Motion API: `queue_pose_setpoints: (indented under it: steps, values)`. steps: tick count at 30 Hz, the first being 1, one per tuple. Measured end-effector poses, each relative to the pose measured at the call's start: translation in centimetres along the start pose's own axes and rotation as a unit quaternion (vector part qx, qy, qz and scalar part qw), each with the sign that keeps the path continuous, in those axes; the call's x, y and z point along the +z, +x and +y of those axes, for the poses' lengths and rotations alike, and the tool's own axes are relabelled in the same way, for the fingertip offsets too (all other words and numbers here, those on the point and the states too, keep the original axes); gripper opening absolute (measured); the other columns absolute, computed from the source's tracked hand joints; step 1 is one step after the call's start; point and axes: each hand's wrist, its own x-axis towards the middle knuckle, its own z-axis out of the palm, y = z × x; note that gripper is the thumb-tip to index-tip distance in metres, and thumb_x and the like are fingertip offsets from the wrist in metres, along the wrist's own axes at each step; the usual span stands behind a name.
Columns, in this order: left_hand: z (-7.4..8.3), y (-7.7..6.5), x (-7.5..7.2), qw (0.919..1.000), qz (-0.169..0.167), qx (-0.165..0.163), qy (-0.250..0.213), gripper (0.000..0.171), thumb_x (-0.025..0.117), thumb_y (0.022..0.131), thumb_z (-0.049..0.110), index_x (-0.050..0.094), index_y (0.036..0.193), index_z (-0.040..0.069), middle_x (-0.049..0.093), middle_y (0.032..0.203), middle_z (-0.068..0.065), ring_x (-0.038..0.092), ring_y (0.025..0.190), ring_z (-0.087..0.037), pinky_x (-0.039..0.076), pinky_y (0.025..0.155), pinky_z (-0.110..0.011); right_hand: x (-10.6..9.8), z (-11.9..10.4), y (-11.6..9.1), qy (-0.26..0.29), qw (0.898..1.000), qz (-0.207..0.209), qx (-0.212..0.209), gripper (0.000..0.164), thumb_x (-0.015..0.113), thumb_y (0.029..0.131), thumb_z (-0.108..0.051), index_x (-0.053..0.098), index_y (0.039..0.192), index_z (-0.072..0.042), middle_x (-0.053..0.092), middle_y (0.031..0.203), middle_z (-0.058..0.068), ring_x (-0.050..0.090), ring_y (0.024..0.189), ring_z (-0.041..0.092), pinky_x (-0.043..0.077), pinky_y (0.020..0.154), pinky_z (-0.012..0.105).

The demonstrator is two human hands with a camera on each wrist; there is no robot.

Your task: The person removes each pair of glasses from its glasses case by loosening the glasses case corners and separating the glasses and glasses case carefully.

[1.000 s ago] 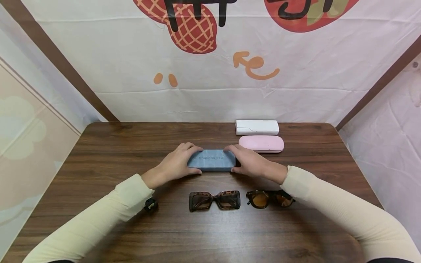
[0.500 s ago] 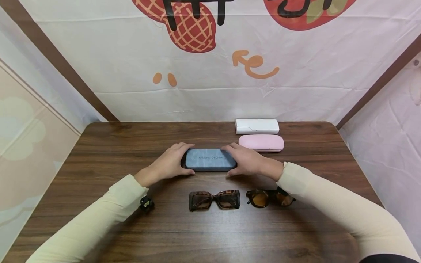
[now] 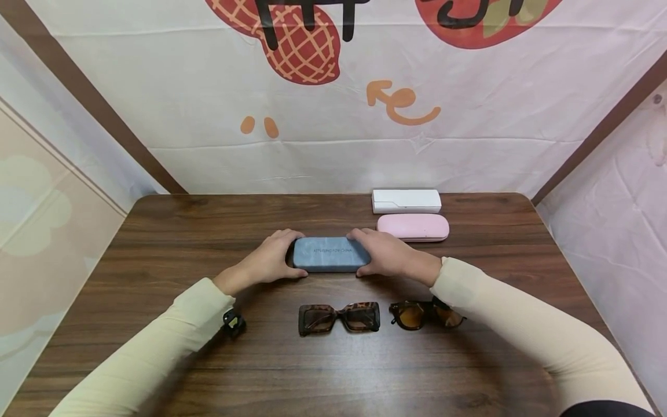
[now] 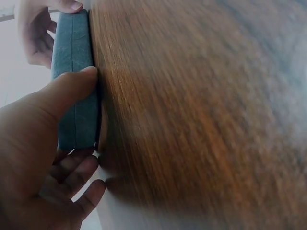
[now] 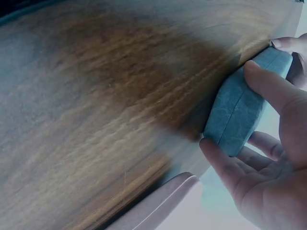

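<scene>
A blue glasses case with small dark lettering on its lid lies closed on the table. My left hand holds its left end, thumb along the near side and fingers at the far side. At the other end my right hand grips it the same way. In the left wrist view the thumb presses the case's seamed side. The right wrist view has the right thumb on the case. Nearer lie tortoiseshell sunglasses and a dark pair with amber lenses, partly hidden by the right cuff.
Behind the right hand are a pink glasses case and, farther back, a white case. The wooden table ends at a printed cloth backdrop. A small black device sits under the left cuff.
My left hand has slid slightly left along the case, uncovering more of its lid. The right hand has shifted a little left. The case stays nearly in place.
</scene>
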Motion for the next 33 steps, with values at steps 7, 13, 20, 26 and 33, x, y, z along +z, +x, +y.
queue_pose_setpoints:
  steps: [7,13,20,26,33]
  values:
    - [0.0,0.2,0.2,0.9999,-0.004,-0.001,-0.011,0.078,0.088,0.08,0.035,0.051,0.138,-0.002,0.057,0.134,-0.018,0.048,0.13,-0.038,0.035,0.11,-0.057,-0.2,0.2,0.4,0.004,1.0,-0.005,0.004,0.075,0.089,0.079,-0.031,0.054,0.139,-0.004,0.063,0.134,0.014,0.063,0.113,0.027,0.049,0.096,0.044]
    - [0.2,0.2,0.1,0.9998,-0.011,-0.009,-0.013,0.079,0.088,0.08,0.036,0.05,0.138,-0.002,0.056,0.132,-0.017,0.048,0.128,-0.038,0.036,0.109,-0.056,-0.5,0.6,0.9,0.017,1.0,-0.012,0.004,0.073,0.091,0.077,-0.032,0.058,0.137,-0.005,0.067,0.127,0.01,0.065,0.103,0.023,0.051,0.091,0.041]
    - [0.3,0.1,0.0,0.9998,-0.011,-0.007,-0.015,0.077,0.088,0.081,0.034,0.051,0.137,-0.003,0.056,0.131,-0.018,0.049,0.126,-0.038,0.036,0.108,-0.057,-1.0,0.8,1.4,0.011,0.999,-0.031,0.001,0.071,0.09,0.076,-0.035,0.061,0.135,-0.006,0.069,0.119,0.009,0.063,0.092,0.018,0.052,0.081,0.036]
    - [0.2,0.3,-0.1,0.9996,-0.011,-0.008,-0.023,0.077,0.089,0.08,0.033,0.051,0.137,-0.002,0.056,0.13,-0.018,0.048,0.126,-0.039,0.035,0.107,-0.059,-2.1,1.4,2.1,0.037,0.997,-0.068,-0.002,0.068,0.088,0.078,-0.032,0.062,0.135,-0.005,0.067,0.13,0.01,0.063,0.108,0.019,0.051,0.092,0.037]
    - [0.0,0.5,-0.1,0.9987,-0.02,-0.008,-0.046,0.076,0.089,0.079,0.03,0.051,0.136,-0.003,0.056,0.126,-0.018,0.05,0.121,-0.038,0.036,0.105,-0.059,-3.4,1.9,3.1,0.094,0.987,-0.13,0.007,0.067,0.087,0.081,-0.026,0.059,0.137,-0.002,0.061,0.139,0.014,0.058,0.127,0.026,0.047,0.104,0.04]
